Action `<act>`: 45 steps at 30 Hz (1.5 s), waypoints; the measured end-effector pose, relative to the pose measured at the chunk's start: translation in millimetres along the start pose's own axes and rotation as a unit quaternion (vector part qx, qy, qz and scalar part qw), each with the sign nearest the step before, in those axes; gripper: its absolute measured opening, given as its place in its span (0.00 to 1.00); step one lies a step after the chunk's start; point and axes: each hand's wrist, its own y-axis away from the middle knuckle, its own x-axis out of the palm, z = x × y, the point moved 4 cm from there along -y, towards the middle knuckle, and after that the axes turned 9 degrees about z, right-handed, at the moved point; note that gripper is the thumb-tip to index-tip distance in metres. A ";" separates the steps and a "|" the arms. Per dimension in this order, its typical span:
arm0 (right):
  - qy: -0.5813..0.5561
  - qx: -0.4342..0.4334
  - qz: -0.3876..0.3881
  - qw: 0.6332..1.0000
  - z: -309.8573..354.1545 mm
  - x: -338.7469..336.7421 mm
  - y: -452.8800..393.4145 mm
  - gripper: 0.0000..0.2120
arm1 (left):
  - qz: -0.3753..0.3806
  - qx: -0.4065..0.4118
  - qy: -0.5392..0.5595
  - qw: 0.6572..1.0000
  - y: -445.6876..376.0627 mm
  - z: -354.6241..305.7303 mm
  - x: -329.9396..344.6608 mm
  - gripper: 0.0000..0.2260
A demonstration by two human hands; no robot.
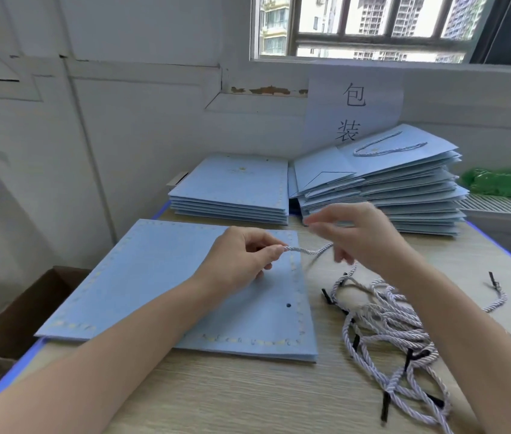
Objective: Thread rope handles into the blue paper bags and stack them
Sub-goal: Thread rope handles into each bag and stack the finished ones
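Right now your left hand (241,258) pinches one end of a twisted lilac rope handle (305,250) btwn thumb and forefinger, just above the far right part of the flat blue paper bag (154,283) lying in front of you on the desk (247,393). Your right hand (351,233) is raised near it, a bit farther and to the right, blurred; fingers look loosely curled w/ thumb and forefinger tips close together, but can't tell if they grip the rope. The rope runs from your left fingers toward the right hand, then drops behind it.

A punched hole (288,305) shows near the bag's right edge. Right of the bag, a tangled pile of rope handles (388,333) w/ black tips lies on the desk, partly under your right forearm; one loose handle (498,296) lies apart at far right.

Far side: a low stack of unthreaded bags (232,186) on the left, a taller stack of finished bags (388,186) beside it, top one showing its handle. A paper sign (354,111) hangs on the wall behind.
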 end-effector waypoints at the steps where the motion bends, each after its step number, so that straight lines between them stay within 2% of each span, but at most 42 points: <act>1: -0.054 -0.015 0.066 0.996 7.9 12.9 1.7 0.08 | -0.005 0.013 -0.016 1.000 0.5 -0.4 -0.7 0.05; 3: -0.097 -0.032 0.120 0.987 12.3 28.4 1.4 0.10 | -0.018 0.043 -0.064 0.997 1.4 -2.6 -2.9 0.05; 6: -0.074 -0.033 0.098 0.992 3.9 29.8 -4.0 0.09 | -0.013 0.070 -0.120 0.990 2.8 -6.7 -1.7 0.04; 10: 0.024 -0.041 0.101 0.994 -0.3 29.3 -5.9 0.05 | -0.013 0.060 -0.192 0.979 2.5 -7.0 -0.9 0.03; 11: 0.054 -0.044 0.093 0.993 -0.2 27.2 -5.7 0.04 | -0.016 0.037 -0.251 0.967 2.3 -6.2 -2.7 0.06; 13: 0.114 -0.044 0.070 0.990 -0.8 20.6 -5.1 0.03 | 0.016 -0.036 -0.411 0.911 3.5 -1.4 -5.6 0.17; 14: 0.133 -0.042 0.063 0.988 -1.5 16.8 -4.6 0.02 | 0.044 -0.064 -0.464 0.882 5.3 0.5 -6.4 0.22; 15: 0.138 -0.038 0.060 0.988 -2.1 13.9 -4.4 0.02 | 0.071 -0.082 -0.485 0.868 7.0 1.3 -6.5 0.25; 18: 0.118 -0.038 0.065 0.990 -1.0 10.5 -2.6 0.01 | 0.130 -0.102 -0.467 0.869 6.2 3.2 -6.6 0.29; 22: 0.100 -0.063 0.064 0.991 6.7 12.1 0.4 0.04 | 0.162 -0.115 -0.475 0.857 -4.7 11.0 -16.7 0.29; 24: 0.097 -0.064 0.069 0.991 8.4 15.1 0.7 0.05 | 0.135 -0.096 -0.468 0.868 -5.6 11.2 -19.5 0.26; 27: 0.082 -0.051 0.107 0.990 9.2 22.1 0.3 0.06 | 0.055 -0.017 -0.474 0.879 3.6 1.4 -15.9 0.22; 29: 0.061 -0.051 0.128 0.989 9.0 24.3 -0.2 0.05 | 0.087 -0.032 -0.472 0.877 11.7 0.3 -6.4 0.31; 31: 0.044 -0.053 0.137 0.988 7.5 23.5 -1.2 0.06 | 0.150 -0.075 -0.501 0.849 16.2 1.4 3.1 0.42; 33: 0.030 -0.057 0.141 0.988 7.3 23.5 -1.5 0.05 | 0.169 -0.086 -0.517 0.835 15.4 3.4 7.7 0.46; 35: 0.027 -0.071 0.140 0.987 10.2 24.8 -0.6 0.02 | 0.152 -0.074 -0.497 0.851 15.0 6.5 8.1 0.47; 39: 0.069 -0.101 0.154 0.980 17.3 30.9 3.5 0.02 | 0.106 -0.047 -0.441 0.890 16.6 11.5 4.7 0.41; 42: 0.044 -0.108 0.168 0.979 20.2 34.8 5.1 0.04 | 0.110 -0.051 -0.423 0.898 16.4 10.7 4.9 0.31; 45: 0.022 -0.098 0.179 0.979 20.0 37.2 5.2 0.06 | 0.112 -0.048 -0.411 0.903 16.7 10.3 4.5 0.29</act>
